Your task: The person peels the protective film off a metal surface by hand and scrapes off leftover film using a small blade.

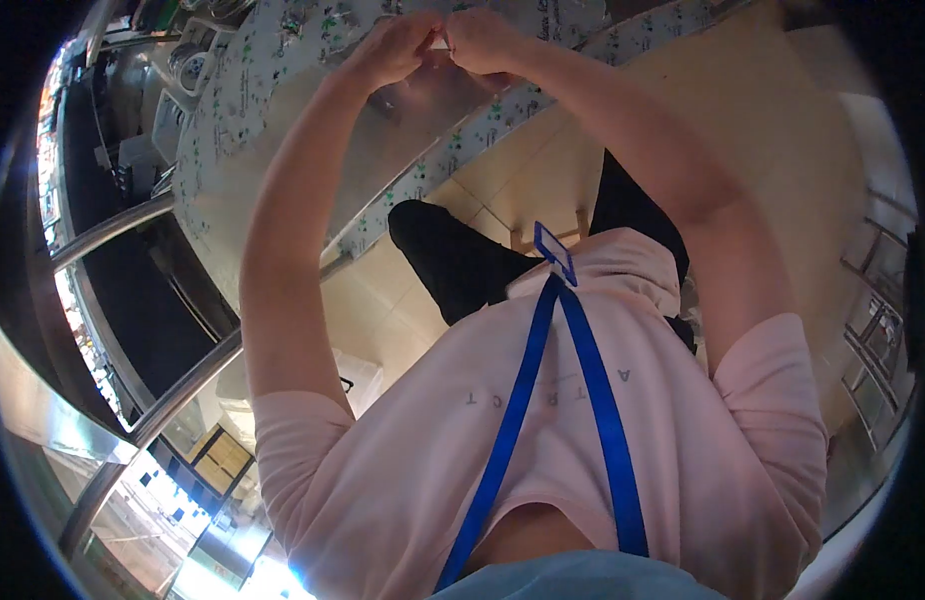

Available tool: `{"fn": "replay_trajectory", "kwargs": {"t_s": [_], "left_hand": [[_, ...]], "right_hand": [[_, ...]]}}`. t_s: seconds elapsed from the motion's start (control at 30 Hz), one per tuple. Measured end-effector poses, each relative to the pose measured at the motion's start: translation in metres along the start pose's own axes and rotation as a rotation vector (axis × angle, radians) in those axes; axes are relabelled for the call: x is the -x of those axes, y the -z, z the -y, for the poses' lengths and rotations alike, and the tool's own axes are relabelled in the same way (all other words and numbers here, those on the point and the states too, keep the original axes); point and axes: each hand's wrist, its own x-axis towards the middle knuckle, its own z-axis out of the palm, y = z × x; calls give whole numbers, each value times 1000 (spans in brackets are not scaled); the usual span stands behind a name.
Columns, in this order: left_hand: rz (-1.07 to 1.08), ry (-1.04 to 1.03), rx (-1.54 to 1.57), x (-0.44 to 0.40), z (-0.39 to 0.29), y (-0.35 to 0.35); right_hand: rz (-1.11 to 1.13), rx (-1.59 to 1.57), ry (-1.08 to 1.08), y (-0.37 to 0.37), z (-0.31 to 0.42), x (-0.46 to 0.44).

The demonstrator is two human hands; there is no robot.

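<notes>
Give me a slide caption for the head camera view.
Left hand and right hand close together over a printed tablecloth, blue lanyard hanging down a pink shirt.

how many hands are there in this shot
2. The left hand and the right hand are close together near the top of the picture, over the table. I see no others, though the dark picture edges could hide some.

You have a pale tiled floor [378, 315] below, a metal rail [188, 388] and bright light [188, 505] left, and metal frames [867, 345] right.
</notes>
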Motion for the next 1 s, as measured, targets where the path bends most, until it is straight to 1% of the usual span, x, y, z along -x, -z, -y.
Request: {"fn": "replay_trajectory", "kwargs": {"t_s": [0.07,0.1,0.17,0.2,0.27,0.3,0.37,0.4,0.43,0.53,0.57,0.6,0.67,0.73,0.77,0.83,0.87,0.93,0.97,1.0], "left_hand": [[-44,-48,-49,-2,8,-2],[-63,-68,-72,-2,11,-3],[129,-11,516,-3,2,3],[227,19,809,-4,-2,8],[95,97,1139,-11,-19,27],[27,135,1302,-17,-25,35],[-29,-151,1273,-43,-1,41],[-63,-292,1252,-53,14,45],[24,26,1135,-50,15,60],[52,1,138,-32,-6,43],[47,4,88,-23,-1,31],[41,7,39,-10,8,12],[27,-26,-36,-4,3,6],[16,-99,-88,-5,-2,5],[39,-97,-119,-5,-2,3],[80,-93,-188,-6,-2,3],[31,-138,-190,-5,-1,3],[-61,-233,-188,-3,-2,1],[-68,-198,-183,-2,-4,1],[-75,-161,-176,-1,-5,1]], "right_hand": [[54,-205,-120,7,4,2],[15,-205,-59,5,-1,0],[-63,-207,62,4,-12,0],[57,-234,60,3,-15,-3],[288,-283,55,36,-9,-5],[296,-132,94,36,-9,-7],[316,172,170,34,-13,-10],[331,96,108,36,-13,-10],[343,21,47,41,-11,-9],[372,-210,-133,56,-8,-2],[381,-289,-197,59,-9,0],[345,-449,-183,58,-13,3],[269,-768,-152,56,-15,11],[364,-705,-223,71,-13,11],[413,-673,-256,78,-9,12],[392,-672,-297,80,-8,13],[377,-672,-317,81,-10,12],[259,-797,-208,45,-32,7],[200,-858,-154,38,-35,7],[196,-845,-135,32,-40,6]]}}
